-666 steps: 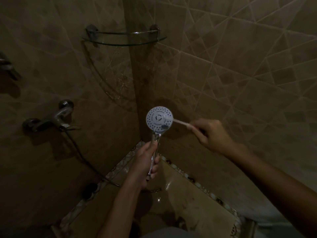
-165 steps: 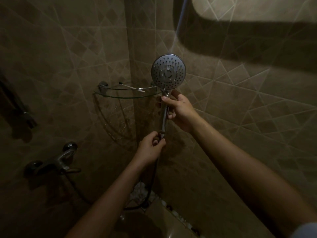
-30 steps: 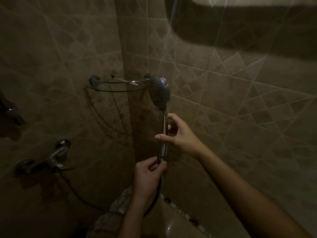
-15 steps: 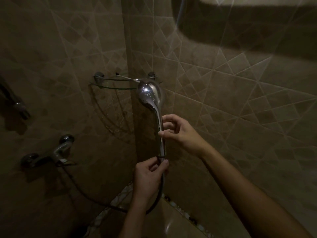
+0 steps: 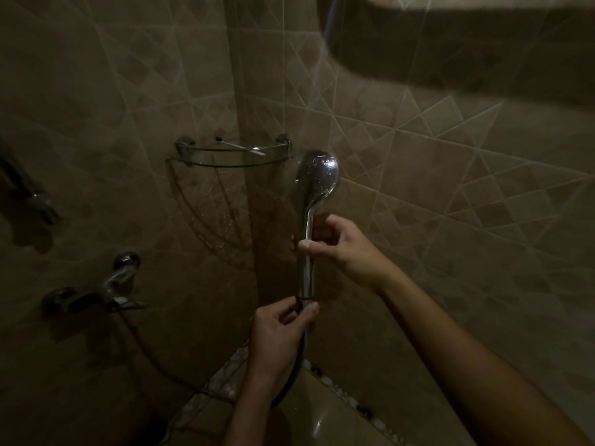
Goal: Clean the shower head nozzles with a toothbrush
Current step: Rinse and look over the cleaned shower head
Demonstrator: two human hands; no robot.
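Scrubbing looks finished or paused, judging by where things lie: the toothbrush (image 5: 241,147) rests on the glass corner shelf (image 5: 231,160), well apart from both hands. The shower head (image 5: 317,177) stands upright near the wall corner, its chrome back to the camera, so its nozzles are hidden. The right hand (image 5: 341,249) pinches the handle mid-length, thumb and fingers closed on it; the left hand (image 5: 277,329) is closed around the hose (image 5: 294,375) joint just below. Next, either turn the face back and fetch the brush, or rehang the head.
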